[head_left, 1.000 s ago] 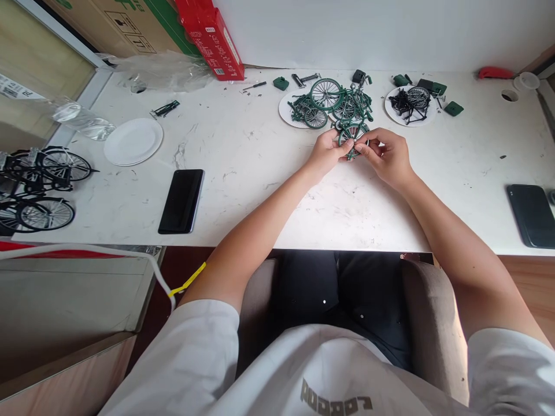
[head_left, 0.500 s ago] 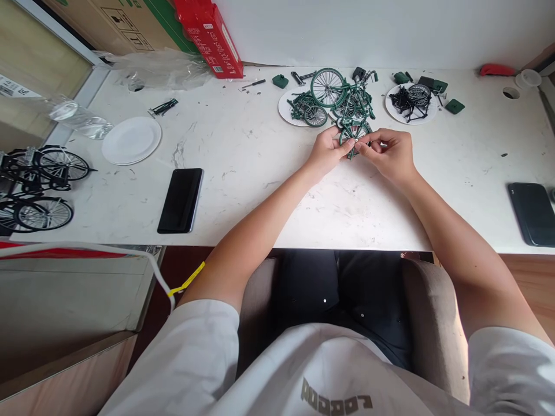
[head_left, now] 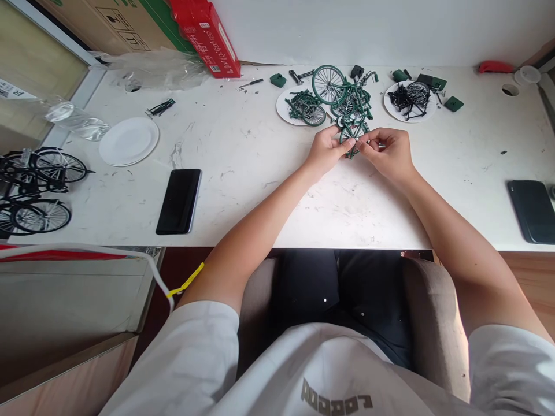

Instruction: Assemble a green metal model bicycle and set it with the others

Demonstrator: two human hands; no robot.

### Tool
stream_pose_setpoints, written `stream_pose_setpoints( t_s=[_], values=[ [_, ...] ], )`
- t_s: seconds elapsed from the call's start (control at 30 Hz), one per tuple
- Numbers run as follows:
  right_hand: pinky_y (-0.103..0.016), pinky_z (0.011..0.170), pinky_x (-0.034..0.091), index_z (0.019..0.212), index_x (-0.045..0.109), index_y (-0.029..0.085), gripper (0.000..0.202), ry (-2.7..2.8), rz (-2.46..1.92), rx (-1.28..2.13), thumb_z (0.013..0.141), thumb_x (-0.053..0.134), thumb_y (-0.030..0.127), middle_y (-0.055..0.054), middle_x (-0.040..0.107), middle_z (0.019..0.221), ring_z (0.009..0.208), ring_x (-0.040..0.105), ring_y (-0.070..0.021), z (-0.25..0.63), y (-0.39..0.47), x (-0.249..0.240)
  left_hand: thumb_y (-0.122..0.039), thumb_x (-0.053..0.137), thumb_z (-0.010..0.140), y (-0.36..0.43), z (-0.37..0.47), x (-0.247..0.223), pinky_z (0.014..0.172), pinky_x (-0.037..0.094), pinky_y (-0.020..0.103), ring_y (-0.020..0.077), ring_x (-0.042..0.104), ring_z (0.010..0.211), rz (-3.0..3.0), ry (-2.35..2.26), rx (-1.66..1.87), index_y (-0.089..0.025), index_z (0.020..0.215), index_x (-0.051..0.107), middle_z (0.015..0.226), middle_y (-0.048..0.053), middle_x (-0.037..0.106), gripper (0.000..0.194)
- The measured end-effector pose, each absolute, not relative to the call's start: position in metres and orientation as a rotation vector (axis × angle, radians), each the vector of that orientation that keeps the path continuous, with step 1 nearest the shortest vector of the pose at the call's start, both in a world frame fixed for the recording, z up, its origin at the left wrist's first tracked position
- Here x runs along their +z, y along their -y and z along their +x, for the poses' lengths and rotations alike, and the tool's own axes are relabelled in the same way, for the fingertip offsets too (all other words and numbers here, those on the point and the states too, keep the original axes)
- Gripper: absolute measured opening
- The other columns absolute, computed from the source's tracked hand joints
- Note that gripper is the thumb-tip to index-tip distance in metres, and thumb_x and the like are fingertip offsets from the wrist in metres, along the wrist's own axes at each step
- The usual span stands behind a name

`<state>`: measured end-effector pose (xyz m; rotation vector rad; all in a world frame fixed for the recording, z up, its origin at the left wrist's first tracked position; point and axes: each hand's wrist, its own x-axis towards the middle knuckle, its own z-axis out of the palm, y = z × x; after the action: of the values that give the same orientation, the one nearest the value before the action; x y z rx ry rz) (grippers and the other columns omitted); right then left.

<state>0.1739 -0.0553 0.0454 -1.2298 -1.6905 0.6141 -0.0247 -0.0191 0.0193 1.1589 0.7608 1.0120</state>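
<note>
A green model bicycle (head_left: 328, 85) extends from my hands toward the back of the table, one large spoked wheel at its far end. My left hand (head_left: 327, 151) is closed on the near wheel from the left. The fingertips of my right hand (head_left: 388, 151) pinch at the right side of that wheel's hub; any small part between them is too small to name. Partly behind the bicycle is a white plate (head_left: 284, 111) bearing green bicycle parts. Another plate (head_left: 422, 119) with black bicycle parts sits to the right.
Black model bicycles (head_left: 41, 188) stand at the left edge, near stacked white plates (head_left: 129, 141) and a phone (head_left: 179, 201). A screwdriver (head_left: 251, 83), a red box (head_left: 207, 37) and small green parts (head_left: 278, 80) lie farther back. A second phone (head_left: 532, 211) rests at right.
The view has shifted slightly. My right fingers have moved a little at the wheel hub, while my left hand keeps its hold on the bicycle.
</note>
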Motion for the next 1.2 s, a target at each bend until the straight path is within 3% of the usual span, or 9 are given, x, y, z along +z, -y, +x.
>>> stream_pose_setpoints(
  t_s=[0.2,0.5,0.73,1.2],
  values=[
    [-0.034,0.059,0.035,0.086,0.08,0.023,0.027,1.678,-1.218,0.633,0.088,0.09,0.048,0.006,0.037,0.059,0.059,0.034,-0.0127,0.172,0.056,0.047,-0.037,0.092,0.096,0.019,-0.026,0.019,0.113,0.068,0.054,0.0338,0.082,0.128,1.185,-0.735,1.003,-0.021,0.125,0.074,0.118,0.009,0.088,0.038],
    [-0.033,0.058,0.031,0.085,0.079,0.024,0.027,1.681,-1.22,0.606,0.086,0.09,0.049,0.004,0.044,0.059,0.06,0.035,-0.0131,0.173,0.054,0.044,-0.039,0.094,0.095,0.019,-0.025,0.02,0.118,0.066,0.058,0.0356,0.08,0.134,1.171,-0.737,0.995,-0.022,0.125,0.074,0.119,0.01,0.087,0.041],
    [-0.032,0.059,0.036,0.085,0.078,0.024,0.033,1.673,-1.247,0.602,0.088,0.092,0.054,0.003,0.048,0.06,0.06,0.039,-0.0132,0.171,0.057,0.046,-0.039,0.095,0.095,0.018,-0.026,0.018,0.116,0.067,0.056,0.0351,0.082,0.129,1.215,-0.729,1.006,-0.017,0.126,0.073,0.123,0.013,0.086,0.044],
    [-0.034,0.059,0.04,0.088,0.079,0.025,0.036,1.71,-1.257,0.57,0.092,0.09,0.059,0.002,0.051,0.061,0.059,0.042,-0.0142,0.174,0.055,0.043,-0.048,0.095,0.095,0.009,-0.026,0.004,0.111,0.071,0.052,0.03,0.085,0.12,1.317,-0.699,1.021,-0.021,0.137,0.072,0.127,0.012,0.087,0.055]
  ],
)
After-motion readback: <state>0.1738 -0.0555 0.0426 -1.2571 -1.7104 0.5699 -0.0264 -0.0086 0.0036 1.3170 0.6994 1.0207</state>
